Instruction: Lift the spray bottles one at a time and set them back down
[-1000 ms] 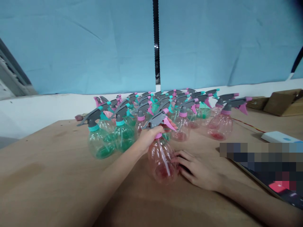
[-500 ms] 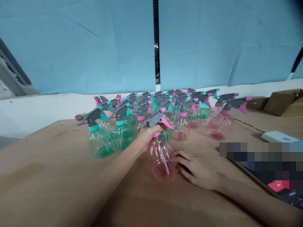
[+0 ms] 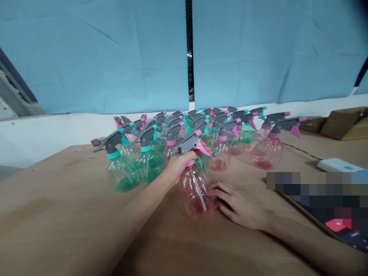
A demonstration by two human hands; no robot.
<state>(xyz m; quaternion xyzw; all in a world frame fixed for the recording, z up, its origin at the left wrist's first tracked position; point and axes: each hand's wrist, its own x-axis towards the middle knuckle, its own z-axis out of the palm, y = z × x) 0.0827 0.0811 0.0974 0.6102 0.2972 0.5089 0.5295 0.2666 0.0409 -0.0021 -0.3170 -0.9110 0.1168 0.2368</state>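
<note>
A clear pink spray bottle (image 3: 198,195) with a grey and pink trigger head stands close in front of me, tilted slightly. My left hand (image 3: 184,165) is wrapped round its neck, just under the trigger head. My right hand (image 3: 237,205) lies on the table to the right of the bottle. Its fingers are apart and lightly bent, with the tips against the bottle's lower side; the thumb is hidden. Behind my left hand stand a green spray bottle (image 3: 151,165) and another pink spray bottle (image 3: 220,155).
Several more pink and green spray bottles crowd the wooden table (image 3: 57,214) toward the wall. On the right are a phone (image 3: 337,226), partly pixelated, a white box-shaped device (image 3: 342,166) with a thin cable, and cardboard boxes (image 3: 343,124). A blue cloth (image 3: 115,57) covers the wall.
</note>
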